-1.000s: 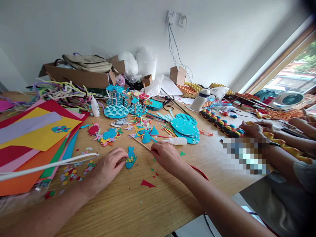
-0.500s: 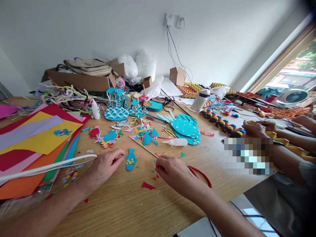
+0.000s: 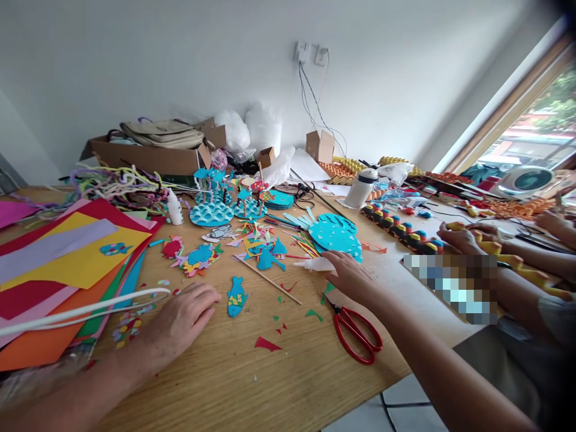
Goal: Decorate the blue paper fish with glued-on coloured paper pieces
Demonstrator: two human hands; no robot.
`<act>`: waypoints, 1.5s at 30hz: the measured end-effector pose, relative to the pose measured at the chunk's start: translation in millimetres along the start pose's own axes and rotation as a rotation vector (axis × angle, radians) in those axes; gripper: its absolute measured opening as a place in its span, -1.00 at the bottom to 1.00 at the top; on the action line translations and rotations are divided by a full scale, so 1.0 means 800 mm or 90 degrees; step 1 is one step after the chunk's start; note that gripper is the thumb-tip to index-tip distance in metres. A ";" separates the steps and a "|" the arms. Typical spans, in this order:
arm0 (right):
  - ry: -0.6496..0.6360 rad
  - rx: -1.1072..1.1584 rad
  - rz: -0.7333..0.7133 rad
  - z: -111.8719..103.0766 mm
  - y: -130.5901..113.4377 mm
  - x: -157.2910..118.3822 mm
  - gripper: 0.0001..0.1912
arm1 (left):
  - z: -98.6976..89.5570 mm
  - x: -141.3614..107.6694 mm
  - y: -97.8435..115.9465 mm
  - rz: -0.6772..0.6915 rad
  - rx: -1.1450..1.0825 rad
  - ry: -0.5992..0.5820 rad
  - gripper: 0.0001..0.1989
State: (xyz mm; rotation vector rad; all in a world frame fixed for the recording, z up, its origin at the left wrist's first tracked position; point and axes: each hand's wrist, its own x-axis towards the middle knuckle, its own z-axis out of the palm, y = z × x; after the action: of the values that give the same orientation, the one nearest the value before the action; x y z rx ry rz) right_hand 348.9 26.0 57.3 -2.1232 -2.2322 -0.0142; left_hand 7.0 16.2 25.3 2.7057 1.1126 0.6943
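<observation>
My left hand point(image 3: 189, 315) rests on the table with loosely bent fingers and holds nothing. Just right of it lies a blue paper fish point(image 3: 236, 297) with colored triangles on its body. My right hand point(image 3: 348, 275) reaches over a white glue bottle point(image 3: 312, 264), fingers stretched out and covering the bottle's right end; whether they touch it I cannot tell. A thin wooden stick point(image 3: 267, 279) lies free between the hands. Below my right hand are red-handled scissors point(image 3: 357, 336), near green paper scraps point(image 3: 314, 314) and a red scrap point(image 3: 267, 344).
Colored paper sheets point(image 3: 67, 240) lie at left beside a white cable-like loop point(image 3: 90, 309). Blue wave-shaped stands with fish point(image 3: 211, 213), another glue bottle point(image 3: 174, 208) and blue ovals point(image 3: 335, 234) are farther back. A co-worker's hands point(image 3: 465, 237) hold a yellow bumpy strip at right.
My right hand has let go of the wooden stick and moved right and forward to the glue bottle, uncovering the scissors. My left hand has lowered slightly and its fingers have loosened.
</observation>
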 end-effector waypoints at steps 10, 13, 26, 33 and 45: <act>0.073 0.083 0.048 0.007 0.011 -0.002 -0.66 | 0.011 -0.011 0.006 0.021 -0.015 -0.013 -0.71; 0.119 0.231 0.070 -0.013 -0.004 -0.017 -0.63 | 0.011 -0.010 0.009 0.024 -0.011 -0.014 -0.70; -0.026 1.144 0.000 0.004 -0.116 -0.005 -0.71 | 0.027 -0.007 0.014 0.034 0.009 0.000 -0.74; -0.035 1.024 -0.022 0.012 -0.148 0.010 -0.63 | 0.028 -0.010 0.014 0.040 -0.003 0.018 -0.69; 0.033 0.779 -0.098 0.031 -0.160 -0.003 -0.68 | 0.018 -0.008 0.021 0.038 0.005 0.001 -0.69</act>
State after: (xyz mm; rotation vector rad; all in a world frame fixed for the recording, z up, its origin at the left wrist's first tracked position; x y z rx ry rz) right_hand 220.4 18.2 36.5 -1.2229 -1.5967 0.9768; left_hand 20.3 0.4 15.1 2.7558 1.0402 0.7026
